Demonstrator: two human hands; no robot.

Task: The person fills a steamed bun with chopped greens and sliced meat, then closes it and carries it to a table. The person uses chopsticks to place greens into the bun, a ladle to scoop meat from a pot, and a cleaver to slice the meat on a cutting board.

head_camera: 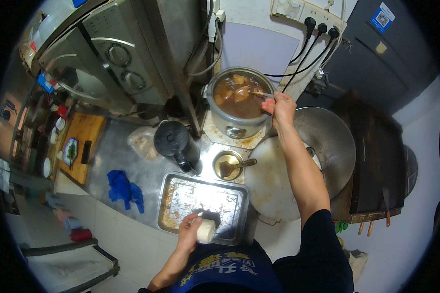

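Note:
An electric rice cooker [235, 129] holds brown broth with chunks of food [242, 94] in it. Above its right rim, my right hand [281, 107] grips a slim utensil [262, 94], whose light-coloured tip reaches over the broth; its exact kind is unclear. My left hand [189, 231] holds a cream-coloured cup or small container [206, 230] by its side, above the near edge of a metal tray [246, 205]. That tray has brown residue on it. Between cooker and tray, a scraper-like tool [238, 166] with a dark handle rests in a round metal bowl [215, 161].
A black pitcher [172, 139] and a plastic bag [141, 143] stand left of the bowl. A blue cloth [123, 188] lies on the steel counter [110, 150]. To the right are a large round lid [271, 183] and a wok [333, 146]. Power cables [297, 75] hang behind the cooker.

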